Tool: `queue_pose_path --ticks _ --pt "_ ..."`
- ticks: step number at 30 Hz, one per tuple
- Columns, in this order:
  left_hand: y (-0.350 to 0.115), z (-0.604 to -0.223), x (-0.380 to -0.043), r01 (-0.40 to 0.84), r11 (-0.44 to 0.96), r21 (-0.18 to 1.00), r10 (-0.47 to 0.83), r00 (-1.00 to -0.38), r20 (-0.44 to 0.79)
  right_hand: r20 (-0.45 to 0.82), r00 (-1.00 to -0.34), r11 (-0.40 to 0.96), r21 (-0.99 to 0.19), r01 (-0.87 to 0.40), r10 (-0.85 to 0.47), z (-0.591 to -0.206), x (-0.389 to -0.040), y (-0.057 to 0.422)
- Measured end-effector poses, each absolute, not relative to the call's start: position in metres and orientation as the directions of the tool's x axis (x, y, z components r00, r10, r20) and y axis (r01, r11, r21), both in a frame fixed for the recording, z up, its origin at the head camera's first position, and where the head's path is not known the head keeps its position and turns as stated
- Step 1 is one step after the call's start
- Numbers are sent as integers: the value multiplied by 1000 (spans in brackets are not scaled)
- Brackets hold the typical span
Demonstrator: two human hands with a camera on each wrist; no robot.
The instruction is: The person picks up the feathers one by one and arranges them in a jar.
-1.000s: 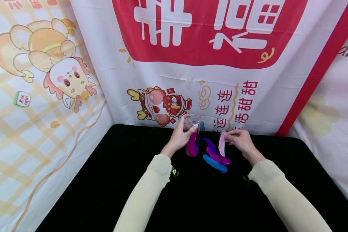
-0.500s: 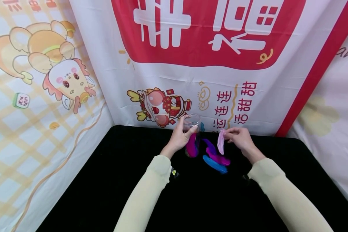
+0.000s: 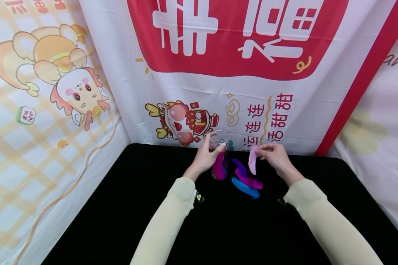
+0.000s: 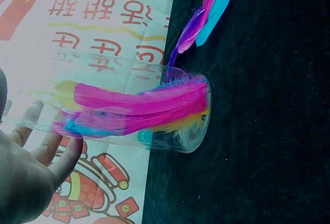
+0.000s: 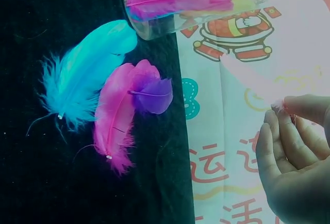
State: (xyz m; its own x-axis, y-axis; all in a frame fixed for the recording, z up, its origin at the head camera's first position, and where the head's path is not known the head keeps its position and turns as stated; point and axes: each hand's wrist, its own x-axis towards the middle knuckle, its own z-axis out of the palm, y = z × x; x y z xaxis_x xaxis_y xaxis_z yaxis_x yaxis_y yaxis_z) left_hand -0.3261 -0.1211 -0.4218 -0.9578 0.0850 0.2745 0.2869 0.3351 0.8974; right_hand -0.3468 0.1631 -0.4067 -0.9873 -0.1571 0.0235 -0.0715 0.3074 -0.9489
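Observation:
My left hand (image 3: 203, 158) grips a clear, round plastic or glass cup (image 4: 191, 141) that stands near the back of the table. Inside it lie several feathers (image 4: 149, 102), magenta, blue and yellow. Thumb and fingers of my right hand (image 3: 276, 162) pinch a pale pink feather (image 3: 252, 160) at one end; it hangs just above the table, right of the cup. Between the hands, a blue feather (image 5: 90, 72), a magenta feather (image 5: 118, 110) and a purple feather (image 5: 154, 96) lie close together on the table. The pink feather looks washed out in the right wrist view.
A black cloth covers the table (image 3: 152, 221). Right behind the cup rises a white and red printed cloth (image 3: 192, 84). A checked cloth with a cartoon animal hangs on the left (image 3: 46, 147), and another pale cloth (image 3: 368, 132) on the right.
My right hand has shifted slightly left with the pink feather, whose lower end has risen a little. The left hand and the cup have stayed in place.

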Motion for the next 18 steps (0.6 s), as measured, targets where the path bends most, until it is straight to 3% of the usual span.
queue_pose_path --ticks 18 --pt "-121 -422 -327 284 342 895 90 -959 270 45 -989 287 -954 -84 -141 -392 -347 159"
